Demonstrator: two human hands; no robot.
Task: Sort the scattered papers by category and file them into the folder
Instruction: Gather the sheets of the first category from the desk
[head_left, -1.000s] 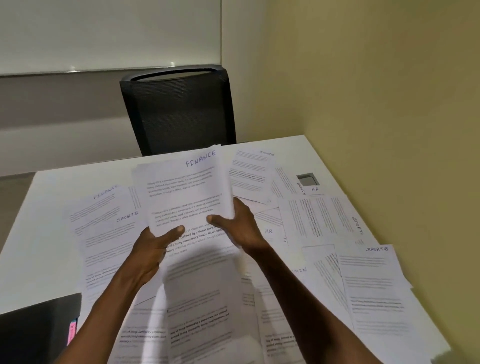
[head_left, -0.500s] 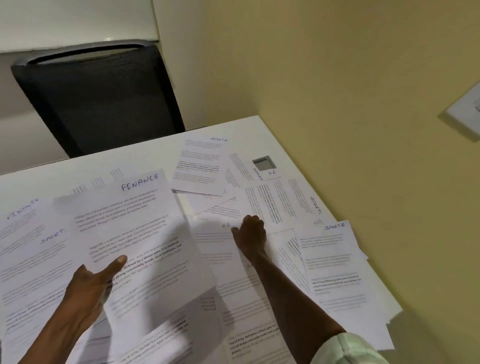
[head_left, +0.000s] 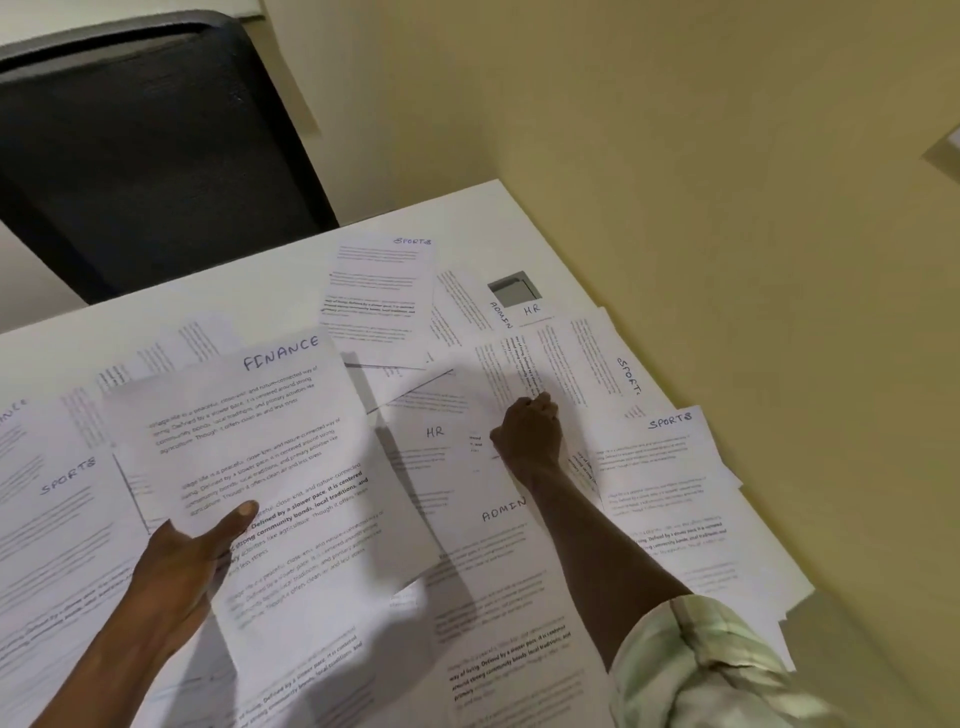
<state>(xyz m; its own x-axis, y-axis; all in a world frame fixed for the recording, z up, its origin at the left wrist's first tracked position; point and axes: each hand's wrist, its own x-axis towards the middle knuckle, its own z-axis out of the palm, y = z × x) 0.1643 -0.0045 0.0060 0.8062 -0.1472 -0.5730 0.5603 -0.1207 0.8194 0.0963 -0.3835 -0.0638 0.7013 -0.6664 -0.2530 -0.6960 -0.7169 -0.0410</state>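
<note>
Left hand (head_left: 176, 566) gripping white printed sheet headed FINANCE (head_left: 270, 467), thumb on top, sheet lifted above scattered white papers (head_left: 670, 483) covering white table (head_left: 291, 291). Right hand (head_left: 527, 434) reaching out, fingers curled down onto sideways sheet marked SPORTS (head_left: 571, 364); whether pinching or only pressing, cannot tell. Black mesh chair (head_left: 150, 150) behind table.

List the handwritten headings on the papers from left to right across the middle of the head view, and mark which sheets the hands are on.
SPORTS sheet → FINANCE sheet, held by the left hand → HR sheet → right hand on the papers → SPORTS sheet by the wall.
</note>
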